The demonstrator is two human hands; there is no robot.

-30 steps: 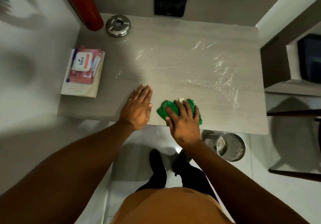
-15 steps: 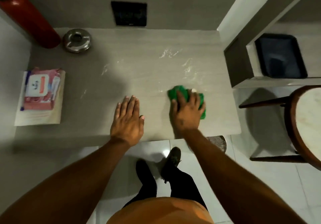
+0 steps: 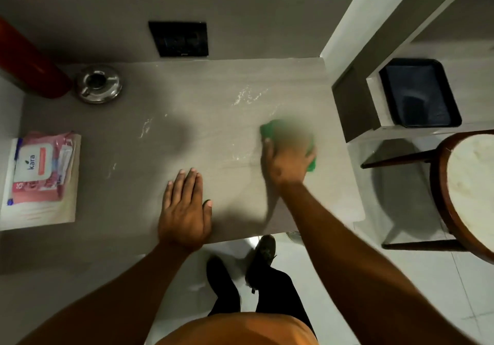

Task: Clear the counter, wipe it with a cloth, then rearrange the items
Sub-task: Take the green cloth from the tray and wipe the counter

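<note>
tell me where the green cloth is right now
In the head view, the green cloth lies on the counter's right part, pressed under the right hand, near the right edge.

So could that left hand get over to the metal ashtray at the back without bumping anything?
Probably yes. The left hand lies flat near the counter's front edge, and the bare counter stretches between it and the ashtray. The red cylinder stands close beside the ashtray, not in the path.
</note>
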